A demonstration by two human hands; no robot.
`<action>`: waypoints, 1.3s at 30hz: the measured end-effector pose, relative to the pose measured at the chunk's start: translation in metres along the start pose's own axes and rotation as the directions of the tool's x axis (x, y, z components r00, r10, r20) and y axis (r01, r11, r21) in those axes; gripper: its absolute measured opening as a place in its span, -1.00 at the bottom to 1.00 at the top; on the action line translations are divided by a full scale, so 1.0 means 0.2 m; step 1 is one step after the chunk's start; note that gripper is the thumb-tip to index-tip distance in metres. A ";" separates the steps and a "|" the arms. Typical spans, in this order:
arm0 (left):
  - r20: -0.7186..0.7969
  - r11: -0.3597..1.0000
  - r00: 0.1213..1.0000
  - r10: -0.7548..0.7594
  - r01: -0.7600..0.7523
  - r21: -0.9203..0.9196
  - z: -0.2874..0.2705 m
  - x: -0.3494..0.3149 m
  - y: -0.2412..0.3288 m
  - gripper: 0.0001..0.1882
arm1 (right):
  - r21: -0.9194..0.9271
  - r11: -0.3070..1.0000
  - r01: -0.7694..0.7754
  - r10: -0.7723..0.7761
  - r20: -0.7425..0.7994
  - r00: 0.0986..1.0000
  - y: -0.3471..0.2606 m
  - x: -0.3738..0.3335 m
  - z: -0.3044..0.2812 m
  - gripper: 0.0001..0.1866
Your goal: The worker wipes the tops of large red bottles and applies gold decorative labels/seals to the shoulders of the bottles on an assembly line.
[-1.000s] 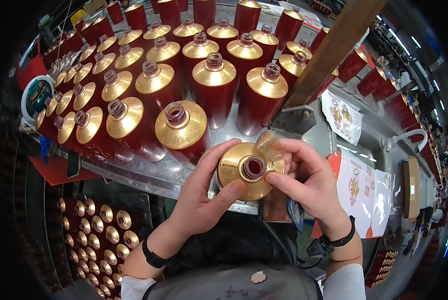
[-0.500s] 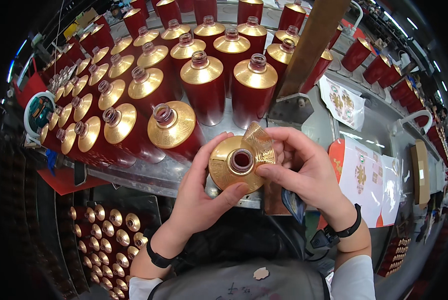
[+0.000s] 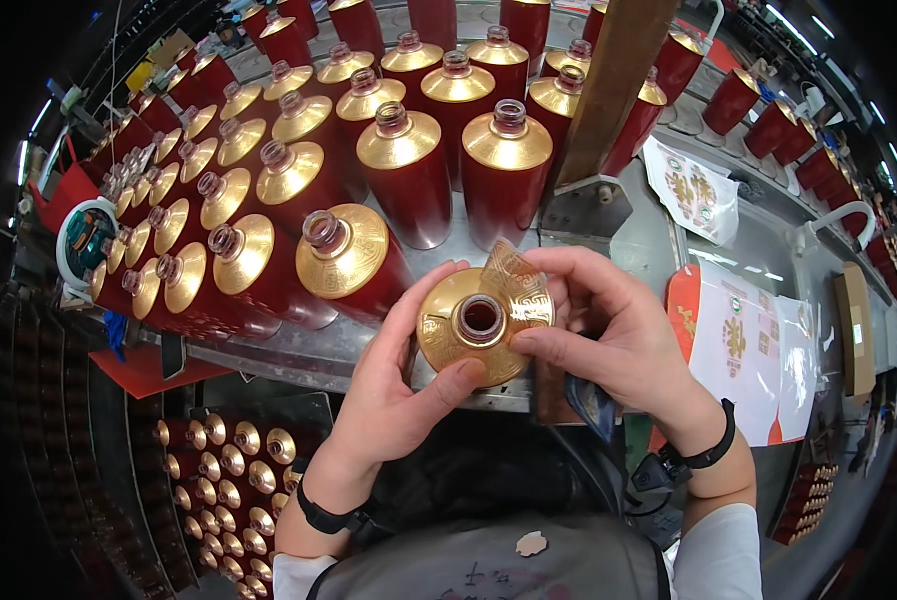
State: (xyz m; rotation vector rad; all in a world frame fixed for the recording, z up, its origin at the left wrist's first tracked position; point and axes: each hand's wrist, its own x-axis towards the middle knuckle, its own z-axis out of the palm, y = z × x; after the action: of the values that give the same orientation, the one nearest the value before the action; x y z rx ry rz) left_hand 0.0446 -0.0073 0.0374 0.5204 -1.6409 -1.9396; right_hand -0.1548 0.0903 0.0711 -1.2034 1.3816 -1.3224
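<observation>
A bottle with a gold shoulder (image 3: 447,350) and an open clear neck sits between my hands at the bench's front edge, seen from above. My left hand (image 3: 394,385) wraps round its left side, thumb on the near shoulder. In my right hand (image 3: 624,335), thumb and fingers pinch a see-through film with a gold pattern (image 3: 512,272). Part of the film lies against the right of the shoulder beside the neck; its upper corner stands up. The bottle's body is hidden below the shoulder. Just beyond stands another red bottle with a patterned gold shoulder (image 3: 344,262).
Rows of red, gold-shouldered bottles (image 3: 399,180) fill the metal bench to the left and ahead. A brown post (image 3: 609,95) rises on a metal bracket (image 3: 587,208). Printed sheets (image 3: 734,340) lie at right near a cardboard box (image 3: 855,330). More bottles (image 3: 231,490) stand low at left.
The whole view has shifted slightly. The bottle seems to have turned a little in my left hand, and my right hand keeps its pinch on the film.
</observation>
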 end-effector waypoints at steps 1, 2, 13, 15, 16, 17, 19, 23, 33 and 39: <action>-0.002 1.000 1.000 0.000 0.000 0.004 0.00 0.00 0.01 -0.18 | 0.003 1.000 0.003 -0.003 0.002 1.000 -0.01 0.00 0.00 -0.46; -0.004 1.000 1.000 -0.001 0.001 0.009 0.01 -0.01 0.01 -0.18 | -0.003 1.000 0.006 -0.006 0.002 1.000 -0.01 -0.01 0.00 -0.46; 0.048 1.000 0.999 -0.017 0.017 -0.008 -0.03 0.00 0.02 -0.21 | -0.063 0.998 -0.023 0.025 0.031 0.999 -0.06 0.01 -0.02 -0.42; 0.023 0.999 0.999 -0.032 0.032 -0.027 -0.02 0.00 0.02 -0.19 | -0.124 0.992 -0.029 0.034 0.037 0.999 -0.07 0.00 -0.02 -0.41; 0.020 0.999 0.999 -0.027 0.028 -0.030 -0.03 0.00 0.01 -0.19 | -0.129 0.991 -0.027 0.033 0.040 0.999 -0.07 0.01 -0.01 -0.41; 0.020 0.999 0.999 0.027 -0.027 0.029 -0.03 0.00 0.00 -0.18 | -0.138 0.990 -0.001 0.005 0.033 0.999 -0.07 0.01 -0.01 -0.41; 0.018 0.993 0.996 0.084 -0.086 0.077 -0.02 0.00 -0.03 -0.17 | -0.158 0.987 0.022 -0.017 0.030 0.999 -0.07 0.01 -0.01 -0.42; -0.068 0.982 0.992 0.107 -0.094 0.166 0.05 0.02 -0.04 -0.16 | -0.182 0.983 0.027 -0.025 0.012 1.000 -0.07 0.00 0.00 -0.43; -0.023 0.989 0.996 0.091 -0.088 0.120 0.05 0.02 -0.01 -0.18 | 0.019 0.996 -0.085 0.084 0.048 0.995 -0.11 -0.01 0.02 -0.44; 0.004 0.988 0.994 0.105 -0.105 0.112 0.03 0.02 -0.02 -0.23 | 0.022 0.995 -0.096 0.096 0.021 0.995 -0.11 0.00 0.03 -0.43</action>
State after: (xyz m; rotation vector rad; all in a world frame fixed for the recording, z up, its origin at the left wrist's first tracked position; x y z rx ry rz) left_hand 0.0374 -0.0050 0.0348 0.4688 -1.7480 -1.7787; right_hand -0.1466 0.0907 0.0930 -1.1181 1.3897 -1.2528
